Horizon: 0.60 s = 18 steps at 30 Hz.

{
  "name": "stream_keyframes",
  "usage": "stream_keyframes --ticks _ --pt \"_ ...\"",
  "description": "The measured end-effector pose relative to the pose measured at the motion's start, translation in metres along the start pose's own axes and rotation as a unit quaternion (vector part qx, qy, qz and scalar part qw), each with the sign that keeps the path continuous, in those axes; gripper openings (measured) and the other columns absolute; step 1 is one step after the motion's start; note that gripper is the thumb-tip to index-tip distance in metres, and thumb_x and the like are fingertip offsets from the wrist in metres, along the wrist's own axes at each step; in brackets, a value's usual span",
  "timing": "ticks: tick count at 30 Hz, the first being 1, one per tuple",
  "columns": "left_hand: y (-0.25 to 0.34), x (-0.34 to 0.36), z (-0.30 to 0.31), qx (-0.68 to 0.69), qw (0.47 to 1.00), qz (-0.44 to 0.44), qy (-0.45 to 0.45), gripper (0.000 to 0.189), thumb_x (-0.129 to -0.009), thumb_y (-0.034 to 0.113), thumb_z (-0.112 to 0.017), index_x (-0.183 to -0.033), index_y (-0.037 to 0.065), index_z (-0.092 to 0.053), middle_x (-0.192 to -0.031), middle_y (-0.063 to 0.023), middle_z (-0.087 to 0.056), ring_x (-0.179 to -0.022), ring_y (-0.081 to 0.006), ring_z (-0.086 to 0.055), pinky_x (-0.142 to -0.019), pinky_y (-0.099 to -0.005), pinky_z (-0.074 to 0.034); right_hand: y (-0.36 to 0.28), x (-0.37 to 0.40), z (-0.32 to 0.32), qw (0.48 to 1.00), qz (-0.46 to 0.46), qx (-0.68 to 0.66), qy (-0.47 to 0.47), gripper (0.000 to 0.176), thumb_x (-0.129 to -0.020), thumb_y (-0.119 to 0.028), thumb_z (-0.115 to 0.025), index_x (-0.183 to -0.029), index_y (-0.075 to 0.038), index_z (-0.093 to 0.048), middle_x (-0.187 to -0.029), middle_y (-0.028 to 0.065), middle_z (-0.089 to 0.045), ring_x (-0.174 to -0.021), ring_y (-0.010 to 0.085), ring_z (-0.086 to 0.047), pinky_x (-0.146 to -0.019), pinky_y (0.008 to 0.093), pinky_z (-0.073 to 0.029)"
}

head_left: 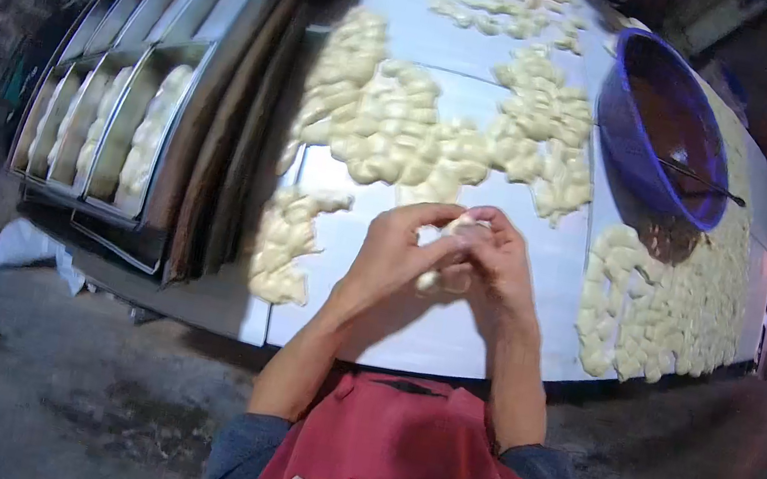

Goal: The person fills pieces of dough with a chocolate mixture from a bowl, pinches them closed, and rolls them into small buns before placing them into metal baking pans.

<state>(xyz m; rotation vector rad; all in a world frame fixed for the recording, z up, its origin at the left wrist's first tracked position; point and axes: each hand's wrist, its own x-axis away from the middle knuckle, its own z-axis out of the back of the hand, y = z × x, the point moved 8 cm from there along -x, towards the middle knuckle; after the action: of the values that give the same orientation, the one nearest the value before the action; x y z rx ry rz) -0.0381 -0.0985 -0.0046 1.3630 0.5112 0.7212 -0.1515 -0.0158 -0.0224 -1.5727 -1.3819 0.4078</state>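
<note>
My left hand (402, 248) and my right hand (500, 259) meet above the white tabletop, fingers bent and thumbs close together. Between them they pinch a small pale piece of dough (427, 283), mostly covered by the fingers. Just beyond my hands lies a spread of pale dough pieces (388, 124), packed side by side. A smaller cluster of dough pieces (286, 244) is to the left of my left hand. Farther right, a wide patch of dough pieces (665, 317) covers the table.
A purple basin (615, 126) with brown contents and a thin dark-handled tool (703, 178) stands at the right. Metal loaf pans (122, 135), some holding dough, sit at the left beside dark upright boards (242, 114). A white bag (36, 253) hangs below the pans.
</note>
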Motion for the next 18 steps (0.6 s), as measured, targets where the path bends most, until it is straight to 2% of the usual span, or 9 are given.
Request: stream_keyframes --ticks 3,4,6,7,8,10,12,13,18 --pt "-0.003 -0.009 -0.027 0.028 1.0 0.003 0.008 0.032 -0.091 0.02 -0.075 -0.116 -0.001 -0.073 -0.105 -0.0111 -0.076 -0.099 -0.0161 -0.07 -0.085 -0.0305 -0.056 -0.006 0.008 0.04 0.992 0.016 0.12 0.04 0.015 -0.097 -0.015 -0.064 -0.109 -0.009 -0.058 -0.089 0.0028 -0.07 -0.066 0.007 -0.066 -0.05 0.0232 -0.053" --pt "-0.007 -0.013 -0.035 0.029 1.0 -0.002 0.007 0.03 -0.092 0.019 -0.074 -0.114 -0.001 -0.074 -0.104 -0.0108 -0.076 -0.098 -0.0163 -0.07 -0.085 -0.0308 -0.056 -0.013 0.015 0.054 0.969 0.002 0.221 0.112 0.015 -0.096 -0.018 -0.065 -0.104 -0.007 -0.059 -0.099 0.0081 -0.069 -0.076 0.0146 -0.069 -0.058 0.0288 -0.055" --pt "-0.001 -0.024 -0.059 0.034 0.999 -0.021 0.011 0.042 -0.096 0.015 -0.068 -0.134 -0.002 -0.061 -0.124 -0.0174 -0.069 -0.115 -0.0233 -0.066 -0.098 -0.0344 -0.051 -0.054 0.023 0.061 0.833 0.292 0.442 0.158 0.024 -0.092 -0.022 -0.069 -0.099 -0.002 -0.059 -0.111 0.0137 -0.064 -0.093 0.0255 -0.067 -0.071 0.0361 -0.056" --pt "0.013 -0.027 -0.071 0.031 0.995 -0.079 0.053 0.047 -0.097 0.015 -0.066 -0.139 -0.002 -0.056 -0.128 -0.0194 -0.067 -0.119 -0.0251 -0.064 -0.1 -0.0348 -0.05 -0.063 0.025 0.071 0.813 0.277 0.487 0.158 0.028 -0.088 -0.02 -0.072 -0.101 0.001 -0.06 -0.124 0.0168 -0.058 -0.108 0.0332 -0.062 -0.085 0.0394 -0.054" --pt "0.027 -0.03 -0.079 0.03 0.986 -0.133 0.097 0.051 -0.098 0.015 -0.065 -0.144 -0.002 -0.051 -0.133 -0.0214 -0.064 -0.122 -0.0269 -0.062 -0.102 -0.0352 -0.048 -0.076 0.033 0.074 0.817 0.31 0.448 0.188 0.019 -0.086 -0.015 -0.076 -0.093 -0.004 -0.062 -0.113 0.005 -0.064 -0.102 0.0187 -0.063 -0.08 0.0319 -0.051" --pt "0.054 -0.04 -0.108 0.054 0.971 -0.213 0.09 0.06 -0.099 0.016 -0.063 -0.151 -0.003 -0.04 -0.14 -0.0231 -0.058 -0.126 -0.0292 -0.06 -0.105 -0.0367 -0.047 -0.077 0.036 0.096 0.875 0.234 0.371 0.205 0.021 -0.088 -0.015 -0.076 -0.097 -0.004 -0.062 -0.107 0.0045 -0.066 -0.095 0.0161 -0.064 -0.079 0.0286 -0.052" --pt "0.067 -0.046 -0.145 0.126 0.964 -0.233 0.023 0.063 -0.099 0.023 -0.066 -0.15 -0.004 -0.041 -0.135 -0.0222 -0.063 -0.117 -0.028 -0.066 -0.098 -0.0352 -0.051 -0.086 0.04 0.096 0.968 0.198 0.056 0.146 0.021 -0.09 -0.015 -0.074 -0.101 -0.004 -0.06 -0.1 0.0039 -0.066 -0.089 0.0135 -0.064 -0.076 0.0258 -0.052" --pt "0.079 -0.048 -0.158 0.014 0.925 -0.376 0.042 0.073 -0.095 0.036 -0.071 -0.149 -0.004 -0.043 -0.127 -0.0211 -0.068 -0.109 -0.0258 -0.07 -0.09 -0.0324 -0.055 -0.089 0.04 0.095 0.974 0.171 -0.105 0.105 0.021 -0.092 -0.015 -0.074 -0.103 -0.003 -0.06 -0.097 0.0036 -0.066 -0.086 0.0122 -0.064 -0.075 0.0244 -0.053" --pt "0.059 -0.081 -0.23 0.232 0.941 -0.244 -0.024 0.094 -0.087 0.046 -0.078 -0.156 0.0 -0.032 -0.13 -0.0199 -0.063 -0.106 -0.0222 -0.067 -0.091 -0.0313 -0.053 -0.139 0.037 0.132 0.973 0.154 -0.174 0.015 0.017 -0.096 -0.014 -0.069 -0.108 -0.007 -0.059 -0.093 0.0018 -0.066 -0.082 0.009 -0.065 -0.071 0.0241 -0.054"
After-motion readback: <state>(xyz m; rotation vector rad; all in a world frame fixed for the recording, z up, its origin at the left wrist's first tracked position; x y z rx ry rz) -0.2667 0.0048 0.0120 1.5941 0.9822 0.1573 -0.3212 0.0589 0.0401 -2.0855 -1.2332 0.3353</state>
